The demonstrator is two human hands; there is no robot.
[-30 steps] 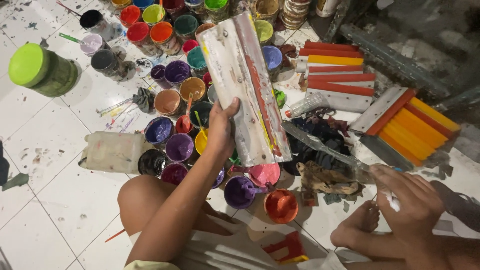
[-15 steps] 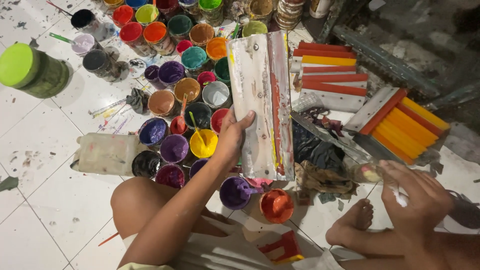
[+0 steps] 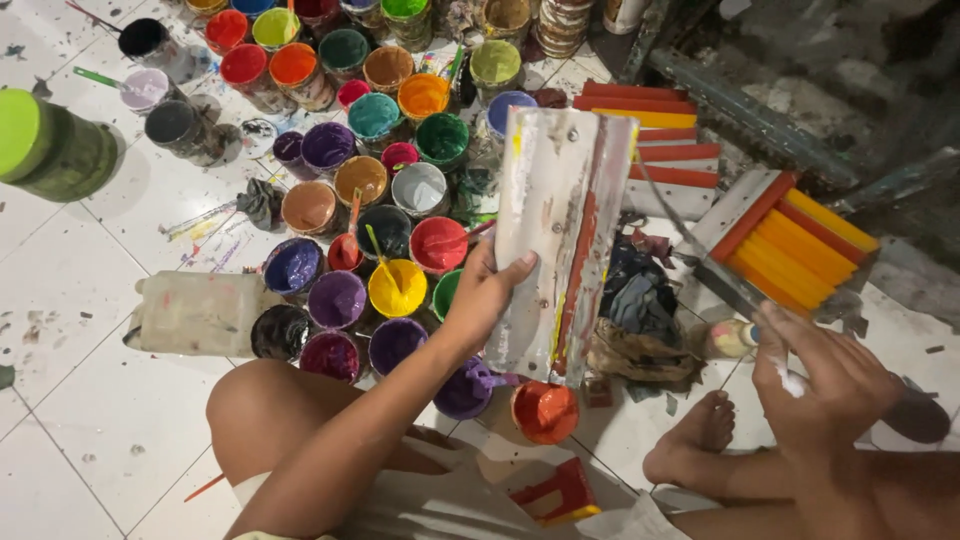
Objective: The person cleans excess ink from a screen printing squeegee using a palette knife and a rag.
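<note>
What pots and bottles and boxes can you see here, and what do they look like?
Green-lidded jar: far left on the floor, round, dark green.
Plastic jug: lying on its side left of the pots, whitish, paint-smeared.
Paint pots: a crowd of open round tubs ahead of the left hand, in many colours.
Small bottle: by the right hand, pale, lying down.
No signs or screens.

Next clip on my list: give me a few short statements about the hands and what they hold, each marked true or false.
1. The left hand grips a paint-stained squeegee. True.
2. The right hand is empty. False: it holds a long thin blade.
3. The squeegee lies flat on the tiled floor. False: it is held up above the open paint pots.
4. A stack of orange-edged squeegees lies beyond the right hand. True.
</note>
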